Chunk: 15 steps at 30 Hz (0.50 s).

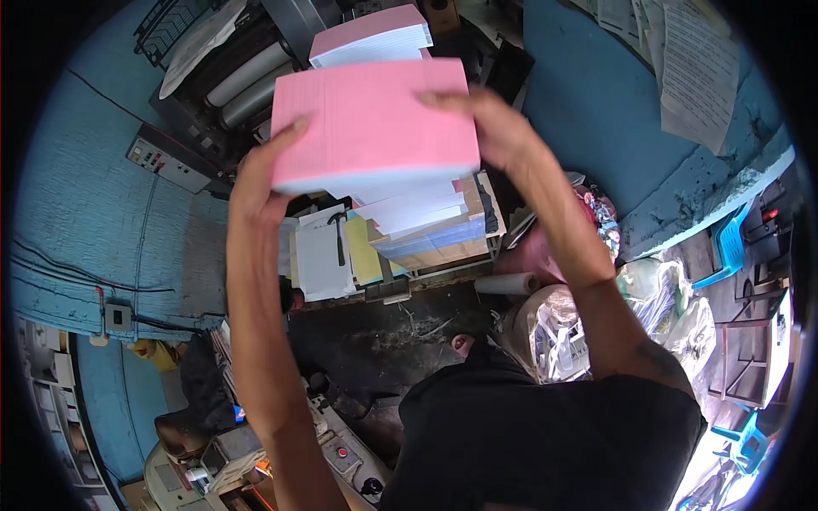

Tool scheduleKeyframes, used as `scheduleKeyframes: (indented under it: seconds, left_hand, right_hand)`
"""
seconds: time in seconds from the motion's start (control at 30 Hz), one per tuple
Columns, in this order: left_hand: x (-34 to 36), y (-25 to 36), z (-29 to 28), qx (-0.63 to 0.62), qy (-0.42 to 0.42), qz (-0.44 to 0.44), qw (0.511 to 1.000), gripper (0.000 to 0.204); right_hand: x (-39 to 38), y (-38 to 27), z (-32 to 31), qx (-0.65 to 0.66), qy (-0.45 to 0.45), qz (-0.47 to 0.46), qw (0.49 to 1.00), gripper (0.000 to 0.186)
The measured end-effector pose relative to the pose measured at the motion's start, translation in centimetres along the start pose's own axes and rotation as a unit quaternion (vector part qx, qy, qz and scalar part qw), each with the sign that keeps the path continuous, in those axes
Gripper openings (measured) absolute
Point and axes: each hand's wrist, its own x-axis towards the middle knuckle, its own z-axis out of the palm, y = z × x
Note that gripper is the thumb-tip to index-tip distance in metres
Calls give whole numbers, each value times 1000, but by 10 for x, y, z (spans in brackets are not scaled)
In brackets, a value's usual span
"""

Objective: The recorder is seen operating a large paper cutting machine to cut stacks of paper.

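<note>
The pink paper block [371,119] is up in the air, gripped at its two ends by the left hand [258,183] and the right hand [501,129]. Each thumb lies on the pink face; the other fingers are mostly hidden at the block's sides and back, so I cannot tell how far apart they are spread — though both hands are clearly closed around the load.

As for progress, the lifting looks done, with the block borne by the hands; setting it down is, I judge, not yet done. Just beyond the block is another pink-topped stack [372,36], held by nobody. Nearer the body than the block, and partly covered by it, is a layered paper pile [436,237] in white, bluish and brown. How many blocks are finished or remain cannot be told from this view.

No brand or label can be made out on the pink block; only fine lines run across its face. Well to the right of it, printed sheets [699,81] hang on the wall with rows of dark text, too small to read. The control panel [168,159], left of the block, bears tiny markings — also illegible.
</note>
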Motion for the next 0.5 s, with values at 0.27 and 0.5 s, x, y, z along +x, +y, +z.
scheduleKeyframes:
  seconds: [0.27,0.5]
  left_hand:
    - [92,-49,-10,-10,-14,-70,997,58]
    - [109,-96,-23,153,19,-103,983,59]
  right_hand:
    - [103,4,-48,-111,42,19,993,47]
    - [84,68,-59,-47,141,122,981,54]
